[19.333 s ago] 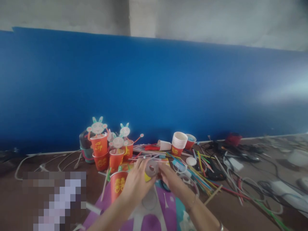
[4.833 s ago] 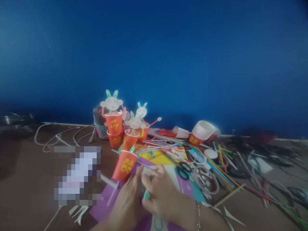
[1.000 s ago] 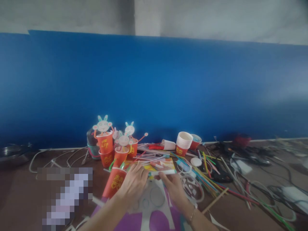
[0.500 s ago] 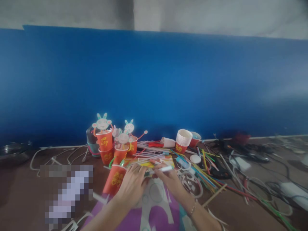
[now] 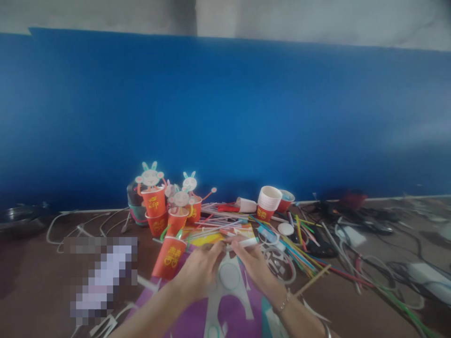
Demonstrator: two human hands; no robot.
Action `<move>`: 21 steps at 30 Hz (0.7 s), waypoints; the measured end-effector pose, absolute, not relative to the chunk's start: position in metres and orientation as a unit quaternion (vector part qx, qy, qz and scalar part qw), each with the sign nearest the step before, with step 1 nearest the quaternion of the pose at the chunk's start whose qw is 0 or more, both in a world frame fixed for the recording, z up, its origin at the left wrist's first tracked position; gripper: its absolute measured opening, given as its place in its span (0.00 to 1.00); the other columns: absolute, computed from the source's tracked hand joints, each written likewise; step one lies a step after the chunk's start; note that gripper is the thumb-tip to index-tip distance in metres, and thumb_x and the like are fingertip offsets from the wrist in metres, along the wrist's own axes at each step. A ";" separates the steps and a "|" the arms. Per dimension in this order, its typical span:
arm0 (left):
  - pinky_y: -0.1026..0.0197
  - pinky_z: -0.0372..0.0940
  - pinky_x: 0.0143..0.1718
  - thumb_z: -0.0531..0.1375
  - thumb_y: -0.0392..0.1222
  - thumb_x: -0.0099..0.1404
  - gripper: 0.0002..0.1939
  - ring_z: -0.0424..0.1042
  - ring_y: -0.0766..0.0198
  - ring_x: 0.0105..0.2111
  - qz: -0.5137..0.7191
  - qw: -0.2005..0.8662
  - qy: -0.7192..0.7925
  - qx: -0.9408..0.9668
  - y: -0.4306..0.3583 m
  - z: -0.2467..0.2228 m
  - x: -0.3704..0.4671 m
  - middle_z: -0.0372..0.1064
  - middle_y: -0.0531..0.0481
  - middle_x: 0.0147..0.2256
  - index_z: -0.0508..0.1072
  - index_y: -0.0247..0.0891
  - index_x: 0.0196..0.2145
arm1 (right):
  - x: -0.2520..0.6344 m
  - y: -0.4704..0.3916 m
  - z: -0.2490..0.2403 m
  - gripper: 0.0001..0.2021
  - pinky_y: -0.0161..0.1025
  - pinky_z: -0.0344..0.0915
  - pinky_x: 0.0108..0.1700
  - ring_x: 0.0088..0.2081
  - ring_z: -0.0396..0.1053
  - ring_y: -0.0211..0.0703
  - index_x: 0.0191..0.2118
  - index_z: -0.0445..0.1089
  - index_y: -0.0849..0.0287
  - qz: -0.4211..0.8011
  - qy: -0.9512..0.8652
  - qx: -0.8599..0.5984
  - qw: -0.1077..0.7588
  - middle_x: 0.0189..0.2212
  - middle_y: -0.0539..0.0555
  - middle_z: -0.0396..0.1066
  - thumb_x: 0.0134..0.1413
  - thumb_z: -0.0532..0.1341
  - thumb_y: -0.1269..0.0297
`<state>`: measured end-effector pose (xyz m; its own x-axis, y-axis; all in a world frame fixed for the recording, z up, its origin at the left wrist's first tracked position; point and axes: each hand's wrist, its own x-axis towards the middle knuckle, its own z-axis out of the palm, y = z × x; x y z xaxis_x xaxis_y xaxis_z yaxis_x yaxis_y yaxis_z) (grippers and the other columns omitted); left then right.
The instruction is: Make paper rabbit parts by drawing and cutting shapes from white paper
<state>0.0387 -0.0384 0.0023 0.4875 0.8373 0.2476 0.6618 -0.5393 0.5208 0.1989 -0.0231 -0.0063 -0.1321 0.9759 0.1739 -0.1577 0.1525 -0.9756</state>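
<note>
Over a purple sheet [image 5: 190, 314], my two hands meet fingertip to fingertip. Between the fingers of my right hand [image 5: 253, 265] is a white marker [image 5: 249, 242], its body sticking out to the right. My left hand [image 5: 200, 267] pinches at the marker's other end, which the fingers mostly hide. Below them lies a cut white paper piece [image 5: 232, 295] with teal-outlined circles and a curved cutout. Beside my left wrist, an orange-red paper cup [image 5: 169, 258] with yellow print leans over on the purple sheet.
Several red cups with bunny-faced paper figures [image 5: 151, 177] stand at the back left. A stack of paper cups [image 5: 269, 202] is at the back right. Coloured sticks [image 5: 296, 249], a tape ring [image 5: 282, 267] and tangled cables [image 5: 401, 277] spread rightward. A blue panel [image 5: 225, 117] rises behind.
My hands have drawn closer together at the marker, and my left fingers now close around its left end. The view has tilted slightly, and more of the paper circle shows.
</note>
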 end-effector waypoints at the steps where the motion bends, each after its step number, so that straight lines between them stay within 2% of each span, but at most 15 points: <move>1: 0.61 0.67 0.35 0.47 0.35 0.69 0.13 0.74 0.59 0.36 0.233 0.188 0.452 0.840 -0.038 0.006 0.037 0.75 0.46 0.37 0.65 0.39 0.48 | 0.199 -0.024 -0.006 0.19 0.39 0.64 0.33 0.28 0.66 0.43 0.27 0.77 0.57 0.531 -0.534 -0.381 0.537 0.23 0.53 0.73 0.43 0.66 0.44; 3: 0.61 0.66 0.32 0.47 0.39 0.69 0.13 0.75 0.58 0.33 0.211 0.185 0.474 0.834 -0.038 0.014 0.033 0.76 0.49 0.34 0.64 0.40 0.49 | 0.201 -0.024 -0.005 0.18 0.39 0.64 0.32 0.27 0.66 0.43 0.27 0.77 0.57 0.540 -0.524 -0.385 0.534 0.24 0.53 0.73 0.43 0.66 0.44; 5: 0.59 0.66 0.33 0.48 0.42 0.69 0.14 0.76 0.56 0.34 0.184 0.165 0.518 0.819 -0.043 0.019 0.025 0.76 0.48 0.35 0.64 0.40 0.50 | 0.204 -0.022 -0.007 0.17 0.39 0.64 0.32 0.27 0.66 0.43 0.28 0.77 0.56 0.546 -0.510 -0.394 0.535 0.23 0.53 0.73 0.43 0.66 0.45; 8: 0.57 0.67 0.34 0.46 0.33 0.66 0.17 0.76 0.56 0.32 0.125 0.123 0.586 0.791 -0.063 0.010 0.008 0.76 0.47 0.33 0.67 0.40 0.49 | 0.209 -0.017 -0.011 0.16 0.39 0.63 0.34 0.27 0.66 0.43 0.30 0.76 0.55 0.555 -0.493 -0.396 0.541 0.24 0.52 0.72 0.48 0.63 0.47; 11: 0.58 0.68 0.33 0.49 0.23 0.56 0.24 0.77 0.54 0.35 0.040 0.050 0.585 0.809 -0.093 -0.024 -0.007 0.74 0.38 0.46 0.72 0.37 0.47 | 0.211 -0.012 -0.014 0.15 0.38 0.62 0.32 0.27 0.65 0.43 0.29 0.75 0.56 0.564 -0.479 -0.397 0.543 0.25 0.52 0.72 0.49 0.63 0.49; 13: 0.57 0.69 0.28 0.49 0.22 0.54 0.28 0.77 0.54 0.28 -0.017 0.006 0.576 0.817 -0.111 -0.048 -0.010 0.66 0.31 0.54 0.70 0.33 0.51 | 0.210 -0.012 -0.014 0.14 0.36 0.61 0.30 0.25 0.63 0.40 0.26 0.74 0.58 0.577 -0.454 -0.401 0.548 0.23 0.51 0.70 0.46 0.66 0.50; 15: 0.58 0.68 0.23 0.47 0.22 0.56 0.30 0.76 0.57 0.23 -0.047 -0.020 0.588 0.807 -0.124 -0.065 -0.006 0.60 0.29 0.58 0.68 0.33 0.55 | 0.208 -0.014 -0.013 0.13 0.35 0.61 0.28 0.23 0.63 0.38 0.26 0.73 0.59 0.606 -0.425 -0.398 0.542 0.22 0.50 0.69 0.44 0.68 0.53; 18: 0.57 0.70 0.20 0.44 0.23 0.58 0.31 0.76 0.54 0.23 -0.062 -0.016 0.597 0.799 -0.130 -0.071 0.008 0.60 0.32 0.58 0.65 0.35 0.57 | 0.198 -0.020 -0.013 0.11 0.34 0.61 0.28 0.24 0.65 0.38 0.31 0.75 0.59 0.670 -0.404 -0.389 0.487 0.22 0.49 0.71 0.45 0.67 0.56; 21: 0.53 0.73 0.21 0.46 0.24 0.57 0.32 0.76 0.51 0.23 0.000 0.024 0.586 0.810 -0.128 -0.069 0.015 0.62 0.32 0.57 0.66 0.38 0.58 | 0.180 -0.030 -0.020 0.09 0.33 0.62 0.28 0.24 0.67 0.38 0.29 0.75 0.60 0.764 -0.334 -0.383 0.398 0.22 0.51 0.72 0.45 0.67 0.59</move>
<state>0.0146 -0.1283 -0.0685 0.3130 0.9493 -0.0284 0.9493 -0.3118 0.0389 0.1795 -0.0295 -0.0204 -0.3904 0.8636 -0.3192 -0.3515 -0.4602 -0.8153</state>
